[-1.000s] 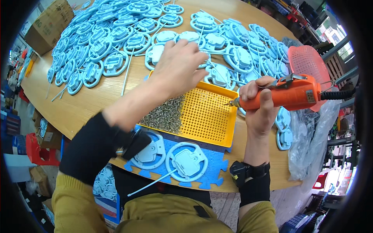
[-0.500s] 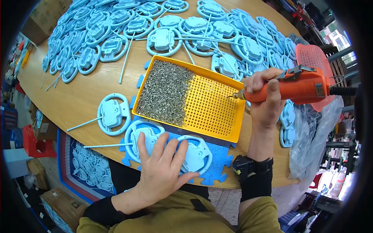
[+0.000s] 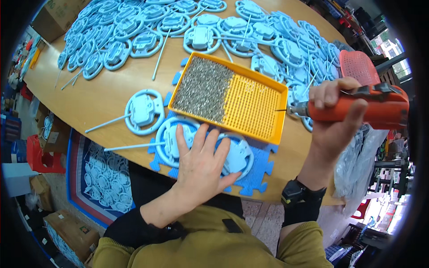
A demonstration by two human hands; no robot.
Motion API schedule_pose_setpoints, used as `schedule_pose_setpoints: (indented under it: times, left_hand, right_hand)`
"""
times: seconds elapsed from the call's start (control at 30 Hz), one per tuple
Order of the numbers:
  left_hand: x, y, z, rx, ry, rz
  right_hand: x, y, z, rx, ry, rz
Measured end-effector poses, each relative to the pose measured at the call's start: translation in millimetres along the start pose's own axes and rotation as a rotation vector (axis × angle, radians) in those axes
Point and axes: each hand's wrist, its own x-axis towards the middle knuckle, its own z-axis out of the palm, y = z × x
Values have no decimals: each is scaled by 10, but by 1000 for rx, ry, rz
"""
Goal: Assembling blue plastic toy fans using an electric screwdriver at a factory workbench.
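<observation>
My left hand lies with fingers spread over two light-blue plastic ring-shaped parts, one with a rod and another to its right. Both rest on a blue foam mat. My right hand is wrapped round an orange electric screwdriver, held sideways with its thin dark bit pointing left at the right rim of a yellow tray. Whether a screw sits on the bit is too small to tell. Small metal screws fill the tray's left half; its perforated right half shows a few.
Another ring part with a rod lies left of the mat. Heaped blue parts cover the table's far side. A pink basket and clear plastic bags are at the right. More parts fill a bin below left.
My right hand has drawn the screwdriver rightward, from over the tray's perforated floor to its right rim. My left hand stays on the two parts. The whole view has shifted a little.
</observation>
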Motion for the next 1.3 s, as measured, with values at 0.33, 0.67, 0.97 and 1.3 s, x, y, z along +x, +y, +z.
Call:
schedule_pose_setpoints:
  times: [0.33,0.67,0.97,1.3]
  left_hand:
    - [-59,-30,14,-13,48,14]
    - [-58,-13,19,12,38,8]
    - [-76,28,-22,-54,33,2]
    - [-201,-429,-469,195,3,-178]
  right_hand:
    - [-707,13,496,91,-118,216]
    - [-736,47,598,40,-120,240]
    - [-410,108,368,24,-320,190]
    - [183,668,-89,-32,104,30]
